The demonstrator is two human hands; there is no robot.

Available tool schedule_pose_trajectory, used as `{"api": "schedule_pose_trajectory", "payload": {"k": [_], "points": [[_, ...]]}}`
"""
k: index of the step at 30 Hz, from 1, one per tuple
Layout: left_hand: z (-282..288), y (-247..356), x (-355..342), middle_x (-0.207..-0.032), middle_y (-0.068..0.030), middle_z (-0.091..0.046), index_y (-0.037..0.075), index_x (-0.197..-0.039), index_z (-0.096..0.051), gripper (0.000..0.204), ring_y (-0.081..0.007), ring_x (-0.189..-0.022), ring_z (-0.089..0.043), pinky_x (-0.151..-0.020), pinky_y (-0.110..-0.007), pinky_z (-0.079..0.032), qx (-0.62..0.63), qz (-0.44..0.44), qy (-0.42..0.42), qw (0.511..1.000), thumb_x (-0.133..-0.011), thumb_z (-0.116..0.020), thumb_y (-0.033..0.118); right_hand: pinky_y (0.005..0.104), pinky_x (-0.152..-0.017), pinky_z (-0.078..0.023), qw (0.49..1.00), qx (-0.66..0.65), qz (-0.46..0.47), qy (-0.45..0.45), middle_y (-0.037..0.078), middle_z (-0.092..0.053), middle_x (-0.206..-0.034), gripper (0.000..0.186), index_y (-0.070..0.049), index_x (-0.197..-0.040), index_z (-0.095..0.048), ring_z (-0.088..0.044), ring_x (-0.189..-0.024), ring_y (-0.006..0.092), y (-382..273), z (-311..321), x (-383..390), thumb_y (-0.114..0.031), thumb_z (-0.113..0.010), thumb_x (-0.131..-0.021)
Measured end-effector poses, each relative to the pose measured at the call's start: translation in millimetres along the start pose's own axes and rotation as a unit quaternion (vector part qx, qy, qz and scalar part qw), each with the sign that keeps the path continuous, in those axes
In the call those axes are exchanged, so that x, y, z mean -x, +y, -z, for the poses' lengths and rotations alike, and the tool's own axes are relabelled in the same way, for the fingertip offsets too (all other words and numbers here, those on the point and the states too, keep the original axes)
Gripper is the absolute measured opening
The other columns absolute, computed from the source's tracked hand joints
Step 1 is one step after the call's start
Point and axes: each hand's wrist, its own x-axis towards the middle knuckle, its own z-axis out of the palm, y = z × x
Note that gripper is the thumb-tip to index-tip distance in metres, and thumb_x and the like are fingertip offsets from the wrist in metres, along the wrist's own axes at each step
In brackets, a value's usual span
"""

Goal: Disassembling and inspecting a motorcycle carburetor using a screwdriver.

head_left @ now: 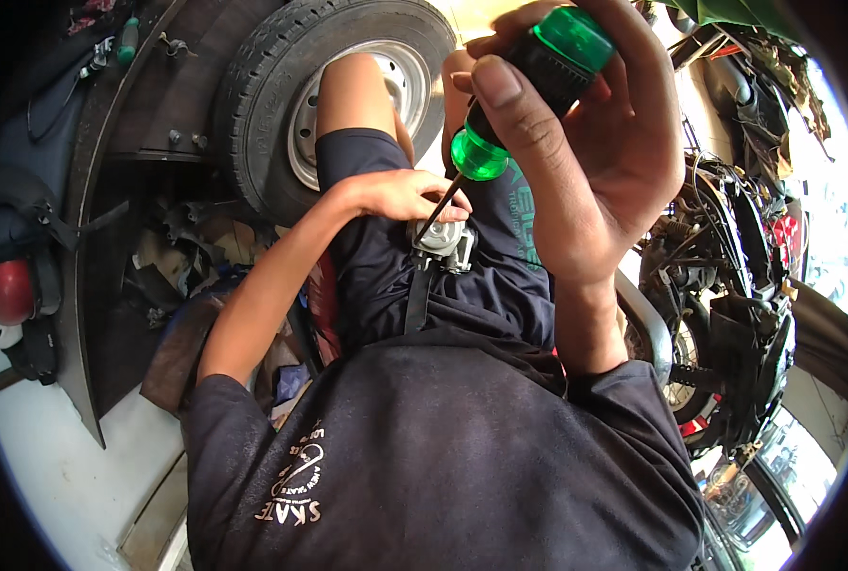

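Observation:
My right hand [595, 162], raised high in front, wraps its fingers and thumb round the green and black handle of a screwdriver [481, 154]. The thin shaft slants down to the left, and its tip meets the edge of a small silver metal carburetor [443, 243] in the picture; whether it sits in a screw is too small to tell. Between my thighs, the carburetor rests on my dark shorts. My left hand [400, 198] grips its far side with curled fingers, partly behind the screwdriver shaft. A dark strap-like piece [417, 300] lies below the carburetor.
A car tyre on a steel rim [253, 124] stands beyond my left knee. Dark shelving [148, 105] runs along the left, with a red rounded object [5, 292] beside it. To the right stands a partly stripped motorcycle [719, 285], close to my right elbow.

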Motion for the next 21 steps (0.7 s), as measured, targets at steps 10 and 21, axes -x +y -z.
{"api": "schedule_pose_trajectory", "payload": {"k": [10, 21], "points": [[-35, -41, 6, -0.098, -0.0123, -0.077, -0.001, -0.109, -0.073, 0.039, -0.0169, -0.092, -0.072, -0.083, -0.035, -0.055, -0.019, -0.01, 0.234, 0.972, -0.098, -0.074, 0.037, 0.0389, -0.091, -0.06, 0.997, -0.05, -0.048, -0.018, 0.028, -0.067, -0.122, 0.06, 0.001, -0.146, -0.034, -0.072, -0.106, 0.0301, -3, -9, 13, -0.001, -0.069, -0.097], [-32, -44, -9, -0.081, -0.0071, -0.071, 0.006, -0.104, -0.075, 0.041, -0.0129, -0.072, -0.057, -0.068, -0.033, -0.047, -0.104, 0.012, 0.235, 0.966, -0.098, -0.072, 0.046, 0.0382, -0.094, -0.06, 0.993, 0.107, 0.02, -0.037, 0.029, -0.066, -0.126, 0.066, 0.001, -0.141, -0.036, -0.071, -0.111, 0.0301, -6, 4, 13, 0.002, -0.079, -0.09]]}}
